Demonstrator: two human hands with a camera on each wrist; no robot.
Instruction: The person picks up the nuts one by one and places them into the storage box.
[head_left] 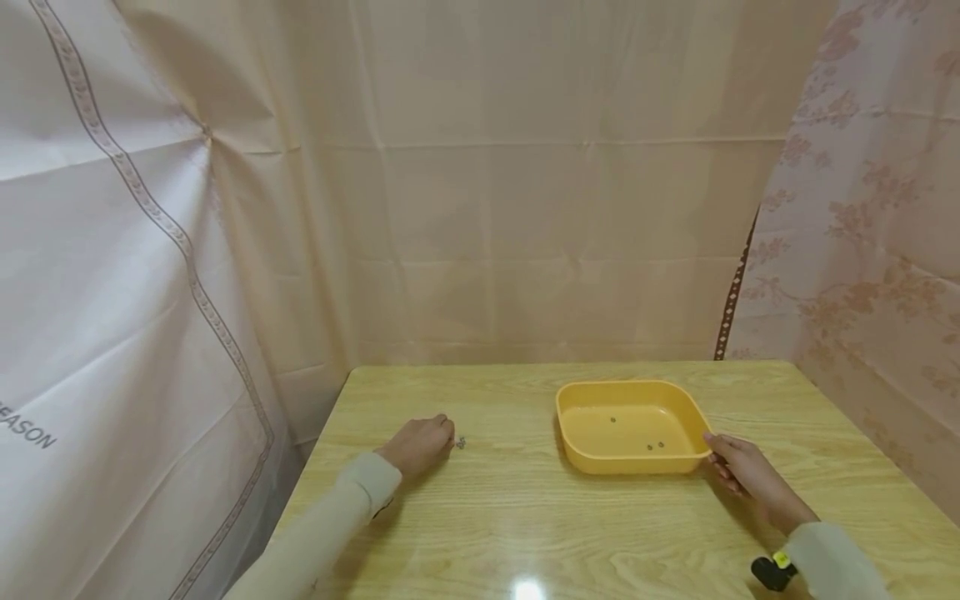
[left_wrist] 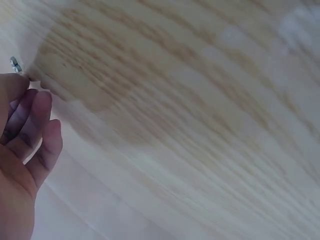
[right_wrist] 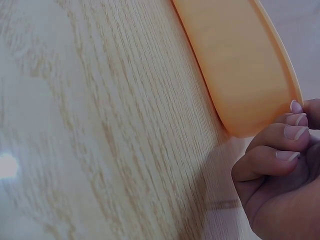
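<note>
My left hand (head_left: 420,446) is over the left part of the table, its fingertips right at a small cluster of metal nuts (head_left: 461,442). In the left wrist view, the thumb and forefinger come close together beside the shiny nuts (left_wrist: 16,64), with the other fingers bent. I cannot tell whether a nut is between the fingertips. On the right, my right hand (head_left: 746,475) grips the near right corner of a yellow plastic tray (head_left: 622,465). Its thumb is at the rim and its curled fingers are below, as the right wrist view shows. Three small nuts (head_left: 656,447) lie apart inside the tray.
The wood-grain table (head_left: 480,525) ends at a beige curtain (head_left: 570,208) behind it. More patterned cloth (head_left: 885,250) hangs along the right and left sides. A black object with a yellow patch (head_left: 774,572) is beside the right sleeve.
</note>
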